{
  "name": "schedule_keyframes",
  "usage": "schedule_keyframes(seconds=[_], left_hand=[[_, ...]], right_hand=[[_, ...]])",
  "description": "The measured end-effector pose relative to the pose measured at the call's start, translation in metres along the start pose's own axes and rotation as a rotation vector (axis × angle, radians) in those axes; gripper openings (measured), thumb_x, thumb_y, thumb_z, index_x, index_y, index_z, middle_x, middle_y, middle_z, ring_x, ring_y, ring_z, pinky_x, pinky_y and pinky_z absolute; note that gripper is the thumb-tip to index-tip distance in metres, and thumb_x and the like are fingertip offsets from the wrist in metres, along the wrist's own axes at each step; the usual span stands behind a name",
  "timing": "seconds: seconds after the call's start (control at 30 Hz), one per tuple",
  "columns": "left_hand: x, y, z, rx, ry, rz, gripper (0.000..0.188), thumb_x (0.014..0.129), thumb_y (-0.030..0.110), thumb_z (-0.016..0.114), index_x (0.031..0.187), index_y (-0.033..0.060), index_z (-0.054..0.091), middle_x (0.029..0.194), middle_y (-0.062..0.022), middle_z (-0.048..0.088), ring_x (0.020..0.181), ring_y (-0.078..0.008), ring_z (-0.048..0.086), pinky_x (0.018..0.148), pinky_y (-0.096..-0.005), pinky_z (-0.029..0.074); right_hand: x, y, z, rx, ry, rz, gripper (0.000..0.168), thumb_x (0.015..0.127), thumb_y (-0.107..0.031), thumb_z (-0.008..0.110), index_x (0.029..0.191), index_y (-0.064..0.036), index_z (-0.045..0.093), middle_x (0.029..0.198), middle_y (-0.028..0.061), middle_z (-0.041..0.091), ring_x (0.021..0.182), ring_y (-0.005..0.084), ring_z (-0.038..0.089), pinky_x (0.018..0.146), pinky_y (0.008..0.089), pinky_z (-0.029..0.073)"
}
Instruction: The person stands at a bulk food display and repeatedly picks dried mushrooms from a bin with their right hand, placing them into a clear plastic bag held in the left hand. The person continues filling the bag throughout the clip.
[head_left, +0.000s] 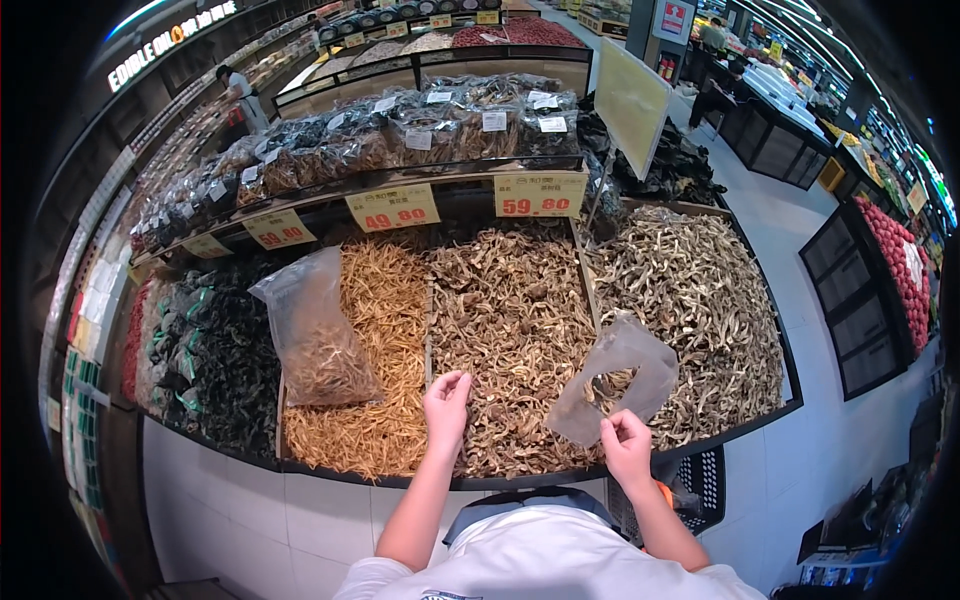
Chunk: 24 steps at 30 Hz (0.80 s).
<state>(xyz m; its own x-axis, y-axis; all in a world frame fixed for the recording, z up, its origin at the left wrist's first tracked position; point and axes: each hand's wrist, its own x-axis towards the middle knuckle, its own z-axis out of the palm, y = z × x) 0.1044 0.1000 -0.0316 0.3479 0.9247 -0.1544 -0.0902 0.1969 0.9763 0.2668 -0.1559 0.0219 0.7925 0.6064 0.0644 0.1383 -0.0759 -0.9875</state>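
Note:
My right hand (626, 450) pinches the edge of a thin clear plastic bag (652, 386), which hangs spread with its mouth gaping over dried mushrooms. Through the gap a few brown pieces show; whether they lie inside the bag or under it is unclear. My left hand (448, 409) is held over the near left part of the dried tea tree mushrooms (517, 330), thumb and fingers together, with nothing visible between them. To its left, a filled plastic bag (326, 352) of dried strands rests on the orange-brown dried strands (382, 307).
Paler dried mushrooms (697, 300) fill the right compartment, dark dried fungus (217, 337) the left. Wooden dividers (586, 277) separate them. Behind stand price cards (540, 196) and packaged goods (420, 124). A tilted sign (630, 105) rises at the back. A black basket (701, 480) sits below, right.

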Motion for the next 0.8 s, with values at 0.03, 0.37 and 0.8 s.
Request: schedule_keyframes(seconds=[0.03, 0.37, 0.8], left_hand=[[-0.004, 0.006, 0.002, -0.009, -0.004, -0.003, 0.016, 0.100, 0.014, 0.071, 0.110, 0.0019, 0.071, 0.087, 0.0027, 0.067, 0.072, -0.0035, 0.056, 0.063, -0.0196, 0.045], [-0.067, 0.058, 0.095, 0.095, -0.519, 0.031, 0.017, 0.097, 0.013, 0.074, 0.109, 0.0014, 0.074, 0.094, -0.0014, 0.072, 0.083, -0.0065, 0.064, 0.073, -0.0228, 0.052], [-0.041, 0.068, 0.072, 0.319, -0.299, 0.413, 0.018, 0.094, 0.007, 0.071, 0.110, -0.0005, 0.075, 0.099, -0.0110, 0.073, 0.084, -0.0168, 0.072, 0.075, -0.0290, 0.058]], right_hand=[[0.000, -0.004, -0.001, 0.049, -0.019, 0.027, 0.019, 0.098, -0.003, 0.067, 0.081, -0.002, 0.058, 0.068, -0.0056, 0.053, 0.059, 0.0013, 0.045, 0.053, 0.0212, 0.037], [0.003, 0.002, -0.014, 0.010, -0.259, -0.034, 0.016, 0.095, -0.004, 0.071, 0.083, 0.000, 0.061, 0.068, -0.0029, 0.060, 0.060, 0.0012, 0.050, 0.053, 0.0206, 0.041], [0.003, -0.005, -0.022, 0.081, -0.193, 0.033, 0.017, 0.096, -0.001, 0.069, 0.082, -0.001, 0.060, 0.067, -0.0046, 0.058, 0.060, 0.0008, 0.050, 0.053, 0.0203, 0.040]])
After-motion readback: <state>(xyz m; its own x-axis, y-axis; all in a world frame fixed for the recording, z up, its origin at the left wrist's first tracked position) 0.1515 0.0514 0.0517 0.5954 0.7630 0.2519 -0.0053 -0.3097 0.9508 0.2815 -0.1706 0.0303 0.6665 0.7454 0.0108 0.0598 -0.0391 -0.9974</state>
